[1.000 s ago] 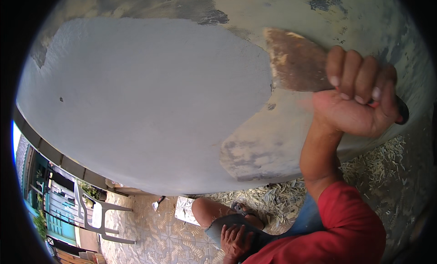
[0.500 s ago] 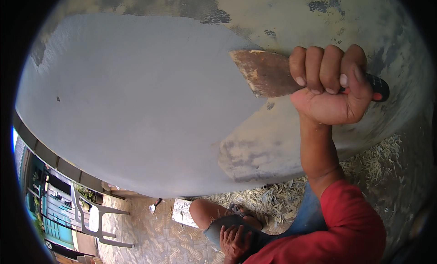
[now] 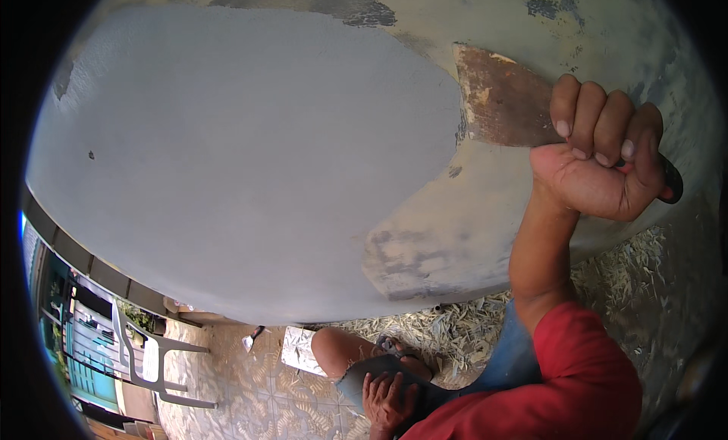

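My right hand [image 3: 599, 148] is wrapped round the black-and-red handle of a wide putty knife [image 3: 504, 99]; its rusty, stained blade lies at the right border of a smooth grey patch [image 3: 227, 152] on a large curved surface, over the blotchy yellowish coating [image 3: 432, 235]. Low in the picture, my left hand [image 3: 383, 402] rests on my thigh in dark shorts, fingers spread and holding nothing.
Pale scrapings [image 3: 470, 326] litter the tiled floor [image 3: 265, 394] below the surface. A small scraper [image 3: 250, 337] lies beside a light flat panel [image 3: 297, 349] near my knee. A plastic chair [image 3: 155, 364] stands at left, before a turquoise-framed doorway [image 3: 91, 372].
My right hand first swung left, carrying the blade onto the grey patch, then came back right and slightly upward to the patch's border. My left hand stays on my thigh.
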